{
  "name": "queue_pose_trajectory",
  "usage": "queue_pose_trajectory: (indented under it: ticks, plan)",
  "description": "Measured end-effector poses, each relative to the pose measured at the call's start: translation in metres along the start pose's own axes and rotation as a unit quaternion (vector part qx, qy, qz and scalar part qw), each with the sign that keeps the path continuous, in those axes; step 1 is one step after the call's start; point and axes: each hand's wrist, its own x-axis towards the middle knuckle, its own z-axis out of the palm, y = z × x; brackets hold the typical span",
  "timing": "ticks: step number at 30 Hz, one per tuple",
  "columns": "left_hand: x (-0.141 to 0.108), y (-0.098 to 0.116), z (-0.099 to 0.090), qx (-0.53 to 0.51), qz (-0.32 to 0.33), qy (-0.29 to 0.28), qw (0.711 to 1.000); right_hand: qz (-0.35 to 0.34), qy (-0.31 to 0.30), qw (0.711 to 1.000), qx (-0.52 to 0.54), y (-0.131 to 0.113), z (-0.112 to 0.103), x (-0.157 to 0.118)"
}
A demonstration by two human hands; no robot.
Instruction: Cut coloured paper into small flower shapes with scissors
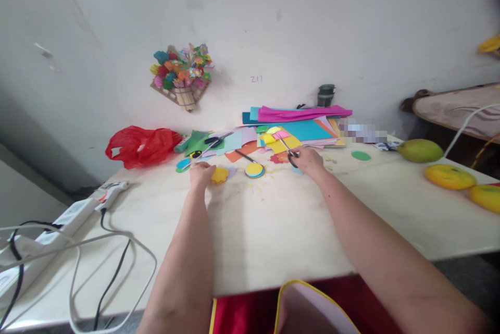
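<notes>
My left hand (pixel 202 173) is low over the table with its fingers curled; what they hold, if anything, is hidden. Right beside its thumb is a yellow paper flower (pixel 220 176), overlapping a pale purple piece. My right hand (pixel 308 161) grips a pair of scissors (pixel 284 143) by the dark handles, blades pointing away to the upper left. Between the hands lies a stack of round paper discs, the yellow disc (pixel 254 169) on top of blue. A dark pen (pixel 244 156) rests just behind it. Small yellow scraps (pixel 255 188) are scattered in front.
Coloured paper sheets (pixel 308 133) and a magenta roll (pixel 300 113) lie against the wall. Another pair of scissors (pixel 219 138) rests on green paper. A red plastic bag (pixel 142 146) and power strip (pixel 68 219) with cables are left; mangoes (pixel 449 176) sit right.
</notes>
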Motion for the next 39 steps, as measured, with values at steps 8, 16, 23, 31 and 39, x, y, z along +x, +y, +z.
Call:
queue_pose_trajectory:
  ticks: [8,16,23,31,39]
  plan:
    - [-0.011,0.02,-0.002,-0.008,0.0,0.053,0.999,0.01,0.009,1.0,0.021,0.0,0.002,0.003]
    - [-0.037,0.06,0.024,-0.01,0.139,-0.054,0.989,-0.059,0.036,0.996,0.053,0.001,0.009,0.005]
    - [-0.059,0.068,0.054,-0.099,0.191,-0.111,0.97,-0.062,0.006,0.998,-0.012,-0.008,0.001,-0.003]
    - [-0.06,0.069,0.057,-0.101,0.233,-0.115,0.96,-0.086,-0.052,0.993,-0.06,-0.015,0.005,-0.011]
    - [-0.055,0.07,0.058,-0.095,0.251,-0.088,0.959,-0.118,-0.081,0.985,-0.096,-0.026,0.006,-0.019]
